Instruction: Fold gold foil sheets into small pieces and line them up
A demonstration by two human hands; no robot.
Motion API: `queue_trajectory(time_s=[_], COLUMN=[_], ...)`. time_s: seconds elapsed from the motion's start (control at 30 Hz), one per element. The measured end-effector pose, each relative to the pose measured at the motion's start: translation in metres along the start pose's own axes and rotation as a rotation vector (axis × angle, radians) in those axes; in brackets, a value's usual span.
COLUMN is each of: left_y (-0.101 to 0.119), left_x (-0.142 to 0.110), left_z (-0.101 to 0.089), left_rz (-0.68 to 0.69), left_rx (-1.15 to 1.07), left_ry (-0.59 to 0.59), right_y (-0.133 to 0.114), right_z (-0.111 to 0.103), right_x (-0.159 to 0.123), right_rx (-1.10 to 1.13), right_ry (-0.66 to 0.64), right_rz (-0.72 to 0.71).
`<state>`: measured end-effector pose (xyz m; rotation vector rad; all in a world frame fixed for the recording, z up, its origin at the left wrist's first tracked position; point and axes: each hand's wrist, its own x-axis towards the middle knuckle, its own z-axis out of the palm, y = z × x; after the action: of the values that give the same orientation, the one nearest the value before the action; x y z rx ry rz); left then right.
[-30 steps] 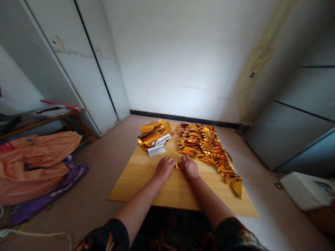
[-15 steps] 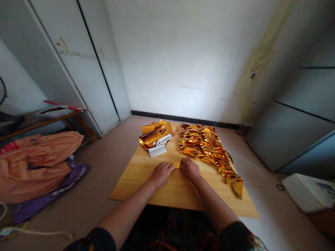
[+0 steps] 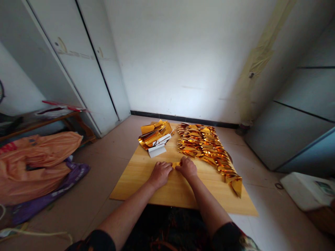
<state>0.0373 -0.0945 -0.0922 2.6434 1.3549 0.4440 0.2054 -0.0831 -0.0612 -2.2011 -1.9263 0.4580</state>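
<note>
A small piece of gold foil paper [image 3: 176, 165] lies between my two hands, close to the wooden board, its ends hidden by my fingers. My left hand [image 3: 160, 174] is closed on its left end. At the right end, my right hand [image 3: 187, 168] has its fingers pinched on the same paper. Beyond my left hand rests a loose heap of gold paper sheets [image 3: 157, 134], some showing white backs. Folded gold paper pieces [image 3: 201, 141] lie in overlapping rows past my right hand, trailing toward the board's right corner.
The wooden board [image 3: 136, 184] sits low in front of me. On the left are an orange cloth or bag [image 3: 44, 150], a purple bag [image 3: 60, 195] and a wooden bench. A white box [image 3: 306, 191] stands on the right. A wall and cabinets [image 3: 78, 69] surround the space.
My right hand has shifted slightly left, nearer my left hand, so less of the gold paper shows between them. The heap and the rows of folded pieces stay put.
</note>
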Motion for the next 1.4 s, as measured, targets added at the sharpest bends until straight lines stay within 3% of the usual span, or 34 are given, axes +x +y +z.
queue_trajectory(time_s=[0.4,0.63,0.73,0.83,0.93,1.0,1.07,1.17,1.4], left_y=[-0.002,-0.002,-0.001,0.0,0.001,0.002,0.001,-0.002,-0.018], left_x=[0.001,0.001,0.001,0.002,0.003,0.003,0.002,-0.002,-0.015], left_z=[-0.001,-0.001,-0.002,-0.002,-0.002,-0.002,-0.002,-0.003,-0.01], left_rz=[-0.04,-0.044,-0.042,-0.042,-0.036,-0.026,-0.014,0.015,0.006], left_rx=[-0.068,-0.067,-0.064,-0.059,-0.049,-0.039,-0.027,-0.021,-0.029], left_ry=[0.004,0.003,0.003,0.008,0.016,0.023,0.026,0.029,0.067], right_y=[0.03,0.035,0.039,0.038,0.027,0.017,0.008,0.002,0.005], right_z=[0.0,-0.002,0.0,0.001,0.004,0.009,0.016,0.024,0.024], right_x=[0.017,0.015,0.012,0.01,0.01,0.012,0.015,0.018,0.02], right_rx=[0.198,0.181,0.157,0.199,0.321,0.375,0.37,0.305,0.308], right_ry=[-0.02,0.004,0.062,0.206,0.283,0.204,0.088,0.004,-0.043], right_rz=[-0.05,-0.052,-0.021,-0.022,-0.242,-0.416,-0.467,-0.43,-0.399])
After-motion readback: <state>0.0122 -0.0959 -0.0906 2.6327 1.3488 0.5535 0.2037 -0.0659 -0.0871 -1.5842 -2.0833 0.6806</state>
